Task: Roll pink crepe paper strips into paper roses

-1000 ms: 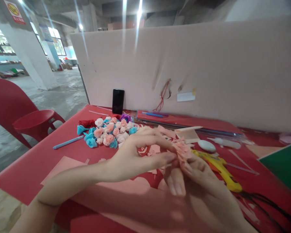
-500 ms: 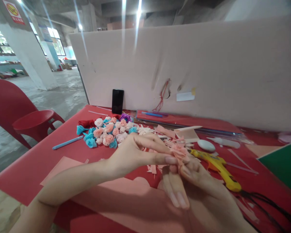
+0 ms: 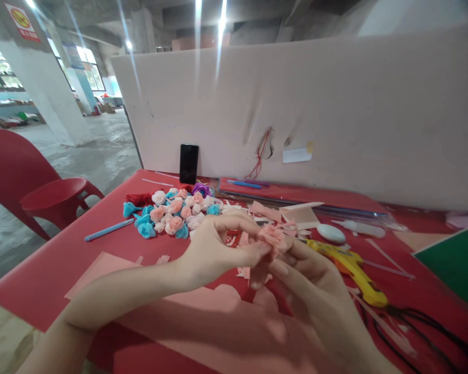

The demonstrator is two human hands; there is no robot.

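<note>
Pink paper flower (image 3: 273,237) pinched between both my hands, held up over the red table (image 3: 113,215).
My left hand (image 3: 214,255) has thumb and fingers closed on the flower's left side, while my right hand (image 3: 322,293) clamps its lower right side between thumb and fingers. Pink scraps (image 3: 244,272) lie around and beyond my fingertips, a pink paper sheet (image 3: 203,327) below my wrists. Beyond my left hand sits a pile of pink, white and blue flowers (image 3: 174,224); just beside my right, a yellow glue gun (image 3: 359,275). Farther back, a black phone (image 3: 189,164) stands against the pale board (image 3: 335,104).
</note>
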